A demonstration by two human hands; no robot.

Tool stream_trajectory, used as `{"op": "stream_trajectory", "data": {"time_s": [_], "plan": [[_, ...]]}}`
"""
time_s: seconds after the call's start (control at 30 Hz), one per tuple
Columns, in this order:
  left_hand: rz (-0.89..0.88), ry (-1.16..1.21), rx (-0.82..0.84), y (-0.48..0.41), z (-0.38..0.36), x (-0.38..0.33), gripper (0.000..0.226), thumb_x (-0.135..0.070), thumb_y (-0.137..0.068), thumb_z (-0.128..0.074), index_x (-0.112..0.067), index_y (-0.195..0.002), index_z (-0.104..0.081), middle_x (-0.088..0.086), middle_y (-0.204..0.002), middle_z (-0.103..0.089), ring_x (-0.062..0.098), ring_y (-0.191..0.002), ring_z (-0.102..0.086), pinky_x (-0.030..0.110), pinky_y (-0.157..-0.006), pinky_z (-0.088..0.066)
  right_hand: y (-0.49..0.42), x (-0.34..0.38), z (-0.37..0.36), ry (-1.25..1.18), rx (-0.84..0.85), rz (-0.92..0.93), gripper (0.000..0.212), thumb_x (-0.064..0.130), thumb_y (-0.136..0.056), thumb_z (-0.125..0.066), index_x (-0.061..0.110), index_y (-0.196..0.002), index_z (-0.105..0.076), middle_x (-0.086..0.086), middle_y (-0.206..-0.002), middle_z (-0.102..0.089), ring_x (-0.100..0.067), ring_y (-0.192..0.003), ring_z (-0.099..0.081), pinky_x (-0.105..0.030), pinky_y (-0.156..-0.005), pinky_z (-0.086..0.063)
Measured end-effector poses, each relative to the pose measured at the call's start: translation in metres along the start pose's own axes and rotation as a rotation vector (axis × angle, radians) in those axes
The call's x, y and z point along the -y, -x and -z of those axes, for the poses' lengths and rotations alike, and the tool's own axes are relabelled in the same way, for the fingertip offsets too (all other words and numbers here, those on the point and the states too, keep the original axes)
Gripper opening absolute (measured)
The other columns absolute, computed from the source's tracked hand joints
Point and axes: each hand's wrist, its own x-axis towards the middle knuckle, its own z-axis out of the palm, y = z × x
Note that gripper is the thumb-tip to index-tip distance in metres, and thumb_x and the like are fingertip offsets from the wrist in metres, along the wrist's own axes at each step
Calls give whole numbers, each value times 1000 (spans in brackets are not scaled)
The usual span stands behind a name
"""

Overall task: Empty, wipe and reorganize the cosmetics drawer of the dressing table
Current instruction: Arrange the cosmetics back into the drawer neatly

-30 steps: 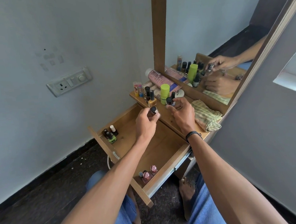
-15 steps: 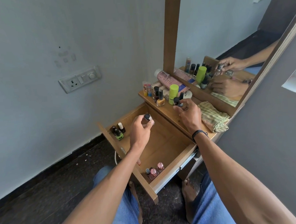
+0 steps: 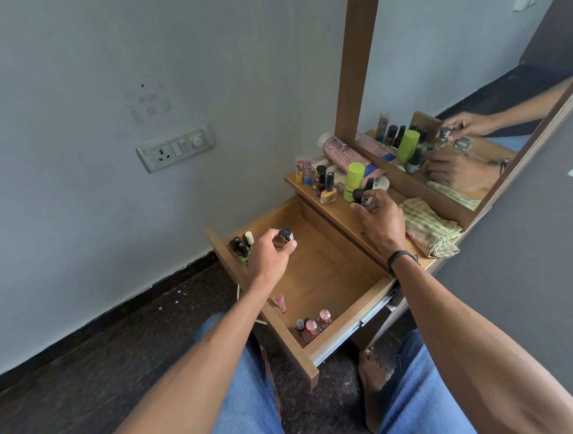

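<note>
Head view: left hand is gripping a black-capped bottle over the open drawer at frame centre; right hand is pinching another dark-capped bottle on the tabletop, right of centre.

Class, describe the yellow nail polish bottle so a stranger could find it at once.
Start at the tall mirror and drop to the wooden shelf below it. Near the shelf's wall end stands the nail polish bottle. It alone has a mustard-yellow body under a tall black cap.
</note>
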Motion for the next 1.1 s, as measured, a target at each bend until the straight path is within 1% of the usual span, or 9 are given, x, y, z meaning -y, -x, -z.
{"op": "stream_trajectory", "data": {"time_s": [0.2, 0.33, 0.43, 0.53, 0.63, 0.77, 0.9, 1.03, 1.1], "plan": [[18, -20, -2, 0, 6, 0, 19, -32, -88, -75, -23, -103, -68, -13, -92, -67, -6, -75, -57, 16, -57, -38, 6, 7, 5, -64, 15, 26, 26, 46, -83, -77, 35, -101, -62, 17, -86, -63, -1, -79, -61, -25, -62, -44], [31, -36, -4, -4, 12, 3, 16, -32, -88, -76, -26, -100, -66, -9, -98, -69, 5, -82, -62, 22, -63, -42, 17, 12, 6, -105, -29, 91, 28, 40, -84, -76, 25, -106, -66, 7, -98, -67, 2, -83, -58, -21, -66, -46], [45, -68, -6, -11, 14, 8, 28, -32, -89, -75, -19, -112, -68, -4, -107, -71, 10, -89, -64, 22, -67, -44, 40, 19, -4, -148, -48, 164, 23, 34, -87, -76, 22, -103, -65, 6, -103, -65, -1, -84, -57, -26, -73, -50], [67, -97, 24, -20, 11, 9, 37, -32, -90, -74, -15, -122, -67, 1, -116, -70, 18, -100, -66, 27, -76, -48, 66, 26, -23, -174, 43, 230, 21, 36, -89, -76, 26, -100, -61, 11, -100, -61, 0, -83, -59, -14, -68, -49], [73, -108, 22, -31, 2, 7, 23, -29, -90, -74, -17, -110, -71, -1, -107, -73, 18, -96, -66, 26, -73, -46, 77, 30, -48, -140, 149, 247, 20, 36, -88, -77, 29, -100, -63, 15, -97, -62, 6, -88, -59, -7, -69, -46], [150, -77, 19, -42, -12, 8, 13, -27, -91, -73, -21, -101, -69, -3, -90, -74, 16, -84, -69, 29, -73, -52, 73, 21, -75, -79, 257, 123, 17, 36, -89, -75, 29, -103, -67, 16, -97, -64, 3, -83, -61, -14, -70, -48], [190, -99, 39, -54, -26, 13, 17, -28, -90, -73, -21, -105, -69, 2, -96, -75, 21, -90, -72, 29, -74, -50, 64, 7, -94, -65, 339, 5, 15, 28, -91, -72, 33, -102, -63, 13, -98, -65, -2, -88, -62, -12, -70, -43], [205, -124, 23, -71, -40, 19, 27, -28, -91, -73, -18, -116, -70, 4, -107, -75, 23, -102, -69, 27, -81, -47, 52, 1, -112, -102, 368, -65, 15, 21, -94, -68, 29, -107, -65, 10, -100, -65, -12, -95, -65, -31, -85, -55], [207, -140, 33, -78, -45, 21, 30, -29, -92, -72, -19, -120, -69, 5, -107, -75, 24, -104, -68, 25, -84, -45, 45, 2, -120, -97, 349, -88, 16, 22, -95, -66, 26, -110, -68, 6, -104, -67, -17, -98, -65, -44, -95, -53]]}}
